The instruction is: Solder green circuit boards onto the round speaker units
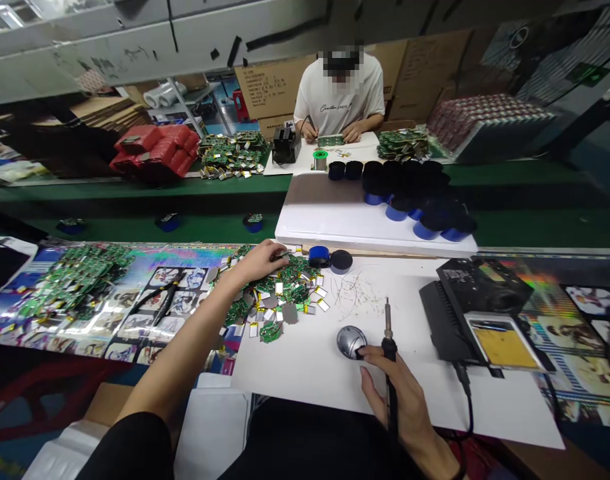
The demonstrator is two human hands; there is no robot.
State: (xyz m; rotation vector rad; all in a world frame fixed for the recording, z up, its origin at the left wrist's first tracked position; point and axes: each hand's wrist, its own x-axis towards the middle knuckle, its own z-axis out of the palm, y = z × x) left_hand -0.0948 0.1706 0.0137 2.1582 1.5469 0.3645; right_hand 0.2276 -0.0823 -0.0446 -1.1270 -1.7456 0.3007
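Note:
My left hand (261,261) reaches forward onto a pile of small green circuit boards (277,293) with silver cells, its fingers closed on one board at the pile's far edge. My right hand (397,393) holds a black soldering iron (387,333) upright, its tip pointing away from me. A round metal solder spool (351,341) lies on the white sheet (309,360) just left of the iron. Loose wire offcuts (355,290) are scattered beyond it.
A black soldering station (477,303) with a yellow sponge tray (505,347) sits at right. A blue cap (319,256) and a black cap (341,261) lie near the pile. Another board heap (72,277) and pliers (159,300) lie left. Across the bench a person (339,100) solders.

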